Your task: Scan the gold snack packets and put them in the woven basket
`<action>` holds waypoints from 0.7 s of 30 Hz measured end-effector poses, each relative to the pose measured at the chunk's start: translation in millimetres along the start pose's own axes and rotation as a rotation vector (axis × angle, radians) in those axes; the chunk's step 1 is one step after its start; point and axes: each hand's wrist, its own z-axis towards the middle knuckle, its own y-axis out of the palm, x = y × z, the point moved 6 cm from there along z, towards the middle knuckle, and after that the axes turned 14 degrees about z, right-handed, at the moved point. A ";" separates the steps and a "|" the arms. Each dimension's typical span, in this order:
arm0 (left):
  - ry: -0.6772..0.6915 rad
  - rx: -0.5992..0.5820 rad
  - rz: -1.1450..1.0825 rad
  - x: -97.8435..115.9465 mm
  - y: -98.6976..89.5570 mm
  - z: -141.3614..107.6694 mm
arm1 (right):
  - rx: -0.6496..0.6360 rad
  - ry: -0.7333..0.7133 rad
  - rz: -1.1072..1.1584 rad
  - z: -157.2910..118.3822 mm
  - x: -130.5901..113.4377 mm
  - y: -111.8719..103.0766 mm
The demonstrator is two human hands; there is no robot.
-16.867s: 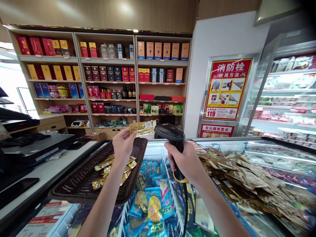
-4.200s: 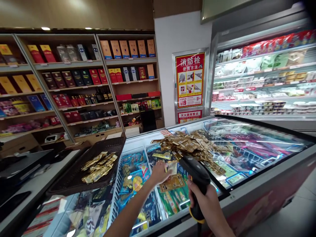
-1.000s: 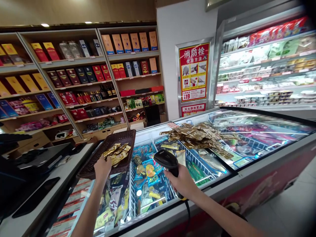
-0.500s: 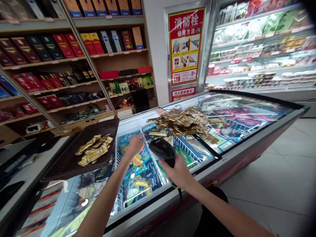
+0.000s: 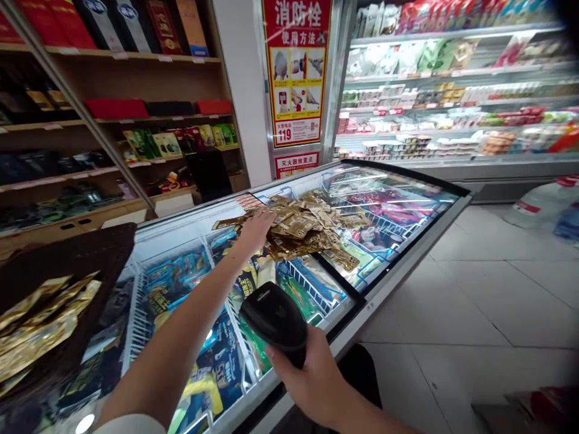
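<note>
Gold foil packets lie in a heap on the glass top of a chest freezer. My left hand rests at the heap's left edge, fingers on the packets; whether it grips one is hidden. A black handheld scanner is held by its handle in my right hand, above the freezer's near edge. More gold packets sit in a dark brown woven basket at the left.
Wire baskets of bagged goods show inside the freezer. Shelves with boxes stand behind at left, and a lit refrigerated display stands at the back right. Large plastic bottles are on the floor at right.
My left hand has moved from over the freezer's blue bags to the gold heap. The view has shifted right and closer; my right hand still holds the scanner.
</note>
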 end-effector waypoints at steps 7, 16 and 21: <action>0.082 -0.106 0.224 -4.8 15.2 14.3 | 0.018 0.039 0.031 4.2 8.6 -14.3; -0.372 0.351 -0.559 -53.3 -17.4 -17.7 | 0.025 0.064 0.053 2.9 5.2 -2.4; -0.507 0.402 -1.177 -70.2 -38.8 -59.5 | -0.006 0.088 0.065 -11.6 1.1 15.0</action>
